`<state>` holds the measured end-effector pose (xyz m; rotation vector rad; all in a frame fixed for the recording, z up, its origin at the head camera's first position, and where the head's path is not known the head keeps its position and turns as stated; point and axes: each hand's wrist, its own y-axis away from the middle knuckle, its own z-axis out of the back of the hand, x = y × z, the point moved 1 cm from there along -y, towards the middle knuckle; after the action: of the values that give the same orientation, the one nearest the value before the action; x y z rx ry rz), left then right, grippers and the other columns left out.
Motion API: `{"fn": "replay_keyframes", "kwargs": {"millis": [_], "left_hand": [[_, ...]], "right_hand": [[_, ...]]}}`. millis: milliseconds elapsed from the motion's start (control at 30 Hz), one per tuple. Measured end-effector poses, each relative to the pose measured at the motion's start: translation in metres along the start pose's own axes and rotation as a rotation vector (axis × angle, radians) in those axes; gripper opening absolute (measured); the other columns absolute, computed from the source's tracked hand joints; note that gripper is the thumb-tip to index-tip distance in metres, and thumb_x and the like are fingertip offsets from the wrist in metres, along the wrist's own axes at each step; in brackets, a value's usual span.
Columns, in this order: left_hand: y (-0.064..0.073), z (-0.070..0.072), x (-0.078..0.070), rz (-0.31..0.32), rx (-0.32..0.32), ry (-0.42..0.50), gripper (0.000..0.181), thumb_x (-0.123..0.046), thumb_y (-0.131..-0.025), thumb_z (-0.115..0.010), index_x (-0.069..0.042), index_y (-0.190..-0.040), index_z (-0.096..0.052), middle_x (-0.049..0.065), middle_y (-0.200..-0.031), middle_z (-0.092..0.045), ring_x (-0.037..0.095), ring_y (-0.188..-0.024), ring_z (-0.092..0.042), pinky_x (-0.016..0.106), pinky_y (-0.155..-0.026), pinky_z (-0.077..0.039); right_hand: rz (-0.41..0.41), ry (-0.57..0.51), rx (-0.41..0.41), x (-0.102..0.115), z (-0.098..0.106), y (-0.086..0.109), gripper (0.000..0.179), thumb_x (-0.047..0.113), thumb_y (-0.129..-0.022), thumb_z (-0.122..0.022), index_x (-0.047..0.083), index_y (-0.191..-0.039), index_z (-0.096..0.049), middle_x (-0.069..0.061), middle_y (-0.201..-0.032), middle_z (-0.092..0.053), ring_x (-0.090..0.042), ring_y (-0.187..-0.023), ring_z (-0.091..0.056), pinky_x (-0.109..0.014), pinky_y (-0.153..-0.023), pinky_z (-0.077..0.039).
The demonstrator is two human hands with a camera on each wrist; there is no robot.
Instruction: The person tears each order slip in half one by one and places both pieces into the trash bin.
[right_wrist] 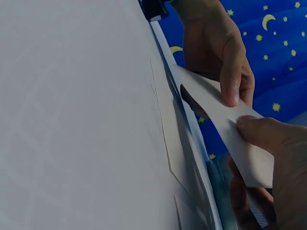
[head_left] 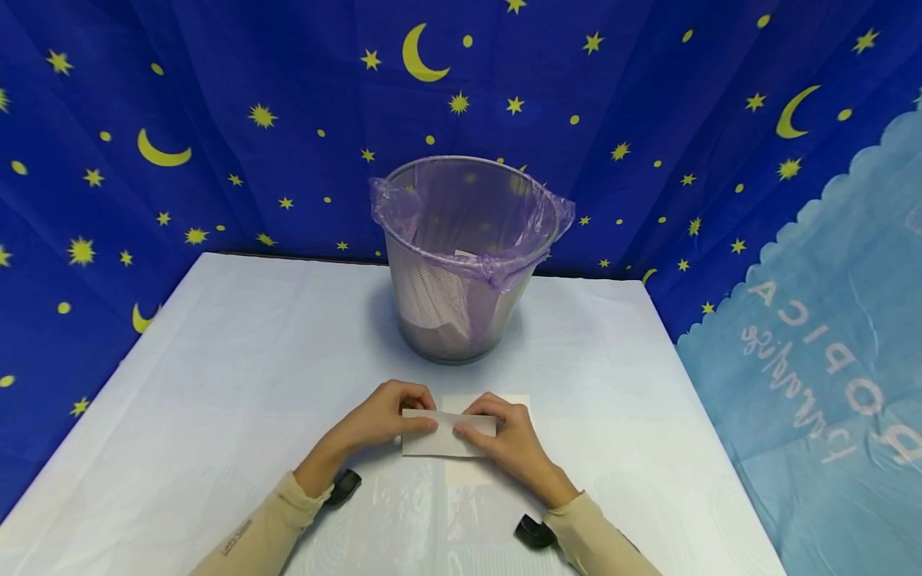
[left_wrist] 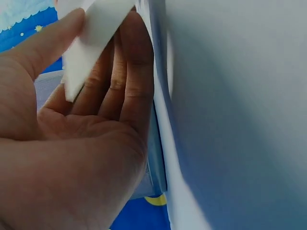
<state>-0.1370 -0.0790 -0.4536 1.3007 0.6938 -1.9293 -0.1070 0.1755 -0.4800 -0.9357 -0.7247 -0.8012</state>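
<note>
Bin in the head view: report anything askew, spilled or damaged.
The purple liner sits untidily on the bin: it bunches at the front and sticks out in loose flaps at both sides instead of folding over evenly. The bin itself stands upright, and no spill shows.

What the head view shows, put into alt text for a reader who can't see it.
A person's left hand and right hand pinch a pale piece of paper at a white table. Beyond them stands a mesh wastebasket with a purple plastic liner, before a blue backdrop of yellow moons and stars.
</note>
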Motion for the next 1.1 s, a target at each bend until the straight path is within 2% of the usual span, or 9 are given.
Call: {"fn": "replay_keyframes", "kwargs": {"millis": [167,300,400,600,733,900,1100], "left_hand": [[-0.002,-0.004,0.000,-0.020,-0.002,-0.023,0.007,-0.020,-0.094,-0.081,-0.015,-0.095,-0.076,-0.001,-0.096,-0.077,0.011,-0.093,-0.071,0.034,-0.090,-0.054],[-0.003,-0.007,-0.002,-0.021,0.000,-0.040,0.006,-0.022,-0.094,-0.081,-0.018,-0.095,-0.076,-0.005,-0.098,-0.077,0.010,-0.098,-0.070,0.041,-0.096,-0.052],[-0.003,-0.009,-0.004,-0.020,-0.001,-0.059,0.006,-0.020,-0.094,-0.081,-0.018,-0.093,-0.076,-0.006,-0.097,-0.077,0.009,-0.096,-0.069,0.041,-0.095,-0.051],[-0.002,-0.014,-0.005,-0.043,0.008,-0.081,0.005,-0.016,-0.094,-0.080,-0.015,-0.092,-0.076,-0.006,-0.098,-0.078,0.008,-0.098,-0.070,0.031,-0.094,-0.051],[-0.002,-0.016,-0.005,-0.058,0.014,-0.080,0.006,-0.016,-0.095,-0.079,-0.015,-0.091,-0.075,-0.004,-0.095,-0.077,0.008,-0.094,-0.072,0.032,-0.096,-0.054],[-0.004,-0.019,-0.005,-0.067,0.011,-0.066,0.007,-0.017,-0.096,-0.079,-0.015,-0.091,-0.075,-0.004,-0.092,-0.075,0.007,-0.088,-0.071,0.034,-0.097,-0.057],[-0.005,-0.023,-0.007,-0.067,0.010,-0.036,0.007,-0.016,-0.096,-0.079,-0.011,-0.092,-0.075,0.000,-0.091,-0.075,0.007,-0.086,-0.069,0.029,-0.092,-0.057]], "right_hand": [[-0.003,0.036,0.072,0.000,0.000,0.001,0.008,0.024,-0.091,-0.085,0.023,-0.096,-0.079,0.008,-0.092,-0.075,-0.008,-0.088,-0.071,-0.025,-0.081,-0.056],[0.002,0.060,0.101,0.001,-0.001,0.001,0.007,0.025,-0.092,-0.085,0.024,-0.096,-0.079,0.009,-0.093,-0.075,-0.006,-0.089,-0.072,-0.026,-0.083,-0.057],[0.014,0.046,0.117,0.002,-0.002,0.001,0.007,0.024,-0.092,-0.084,0.021,-0.096,-0.079,0.007,-0.093,-0.076,-0.007,-0.090,-0.072,-0.028,-0.085,-0.060],[0.009,0.020,0.116,0.006,-0.003,0.000,0.011,0.022,-0.095,-0.081,0.011,-0.095,-0.080,-0.001,-0.093,-0.076,-0.007,-0.090,-0.072,-0.029,-0.085,-0.061],[0.029,0.063,0.104,0.006,-0.004,0.000,0.008,0.023,-0.095,-0.081,0.015,-0.095,-0.080,0.005,-0.093,-0.076,-0.006,-0.093,-0.072,-0.028,-0.089,-0.059],[0.071,0.081,0.103,0.004,-0.004,0.000,0.006,0.023,-0.096,-0.080,0.018,-0.096,-0.080,0.009,-0.093,-0.075,-0.006,-0.092,-0.073,-0.028,-0.087,-0.059],[0.088,0.087,0.111,0.004,-0.003,-0.001,0.007,0.024,-0.097,-0.079,0.018,-0.096,-0.080,0.008,-0.093,-0.075,-0.005,-0.090,-0.072,-0.027,-0.083,-0.060]]}}
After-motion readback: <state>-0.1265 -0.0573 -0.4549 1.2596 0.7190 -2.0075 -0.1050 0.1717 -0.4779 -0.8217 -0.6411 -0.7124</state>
